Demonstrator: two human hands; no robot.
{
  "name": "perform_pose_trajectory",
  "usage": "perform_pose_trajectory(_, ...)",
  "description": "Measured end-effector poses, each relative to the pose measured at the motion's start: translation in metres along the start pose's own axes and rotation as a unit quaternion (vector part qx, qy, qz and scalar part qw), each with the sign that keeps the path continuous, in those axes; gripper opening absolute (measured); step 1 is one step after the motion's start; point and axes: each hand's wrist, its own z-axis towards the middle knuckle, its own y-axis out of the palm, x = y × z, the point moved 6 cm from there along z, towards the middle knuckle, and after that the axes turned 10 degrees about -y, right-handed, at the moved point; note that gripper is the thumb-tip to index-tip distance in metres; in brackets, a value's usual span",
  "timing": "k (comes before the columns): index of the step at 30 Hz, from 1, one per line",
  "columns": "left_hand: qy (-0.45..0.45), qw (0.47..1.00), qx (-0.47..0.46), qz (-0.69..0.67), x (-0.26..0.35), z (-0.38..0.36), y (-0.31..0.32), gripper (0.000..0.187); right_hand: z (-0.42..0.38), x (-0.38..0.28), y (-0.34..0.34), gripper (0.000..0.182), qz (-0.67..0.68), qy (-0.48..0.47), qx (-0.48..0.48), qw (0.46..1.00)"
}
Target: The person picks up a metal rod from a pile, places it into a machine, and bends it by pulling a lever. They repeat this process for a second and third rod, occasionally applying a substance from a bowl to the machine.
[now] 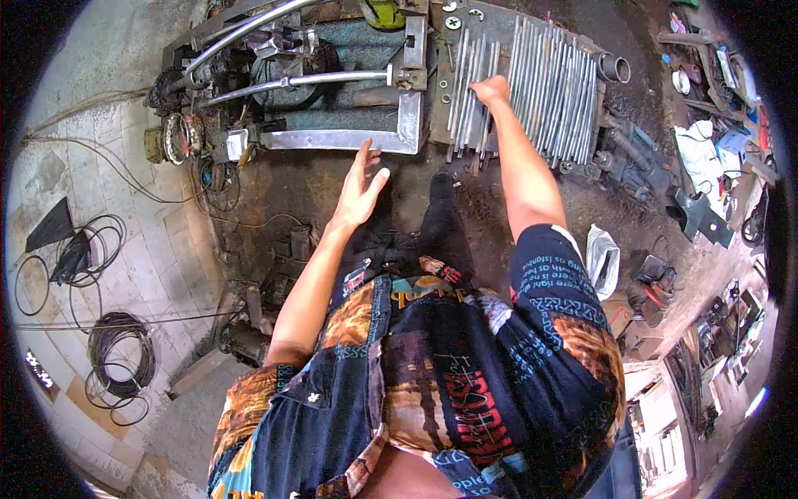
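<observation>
My right hand (492, 90) is closed around a thin metal rod at the left part of a row of rods; its fingertips are partly hidden. Many straight grey metal rods (553, 91) lie side by side on a flat plate (573, 33). My left hand (363, 187) has its fingers stretched out and holds nothing. It hovers near the front edge of a machine's silvery metal frame (332, 140), with its fingertips close to the frame's corner.
A curved metal bar (241, 35) and a straight bar (332, 78) cross the machine. A short pipe (613, 68) sits right of the rods. Coiled cable (120, 353) hangs against the pale wall at left. A white sack (603, 262) and scattered tools lie at right.
</observation>
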Motion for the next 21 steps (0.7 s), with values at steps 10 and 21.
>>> perform_pose_trajectory(10, 0.053, 0.99, 0.06, -0.117, 0.009, 0.01, -0.036, 0.062, -0.126, -0.075, -0.037, 0.012, 0.57, -0.086, -0.086, 0.812)
perform_pose_trajectory(21, 0.11, 0.963, 0.052, -0.241, 0.029, 0.033, -0.124, 0.077, -0.26, -0.19, -0.101, 0.023, 0.662, -0.224, 0.037, 0.714)
